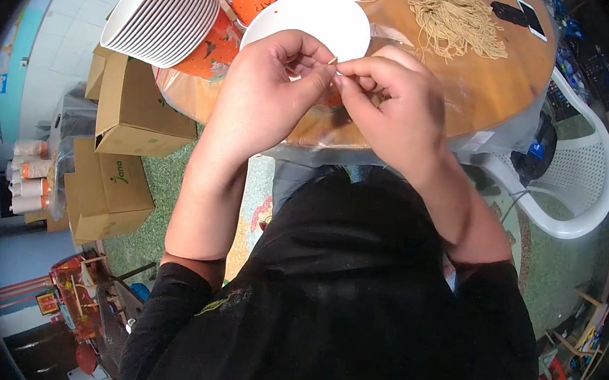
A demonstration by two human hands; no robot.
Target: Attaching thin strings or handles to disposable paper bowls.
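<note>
Both hands meet just above the near edge of the round wooden surface [486, 97], and between them sits a tiny tan sliver [332, 61], thin as a splinter or a short strand end, poking up where the fingertips come together. The left hand [269, 93] has its thumb and forefinger pinched on the sliver from one side, the other fingers curled in loosely; the right hand [391, 107] pinches in from the other side, its fingers [351, 71] bunched tight at the same spot, so both hands are closed on the same small piece. It looks very light and slight, easily lost or bent, and probably a little stiff over such a short length; it seems best held right at its base with the fingertips alone, since a full-hand grasp would swallow it. Directly behind the hands lies a white paper plate [319, 17], partly hidden by them, and to its left a tall tilted stack of white plates [164, 15] leans over an orange printed packet [212, 48]. Farther back on the surface is a loose heap of tan strands [453, 18], soft and limp, likely to tangle. Cardboard boxes [127, 109] sit on the floor to the left, a white plastic chair [572, 192] to the right.
</note>
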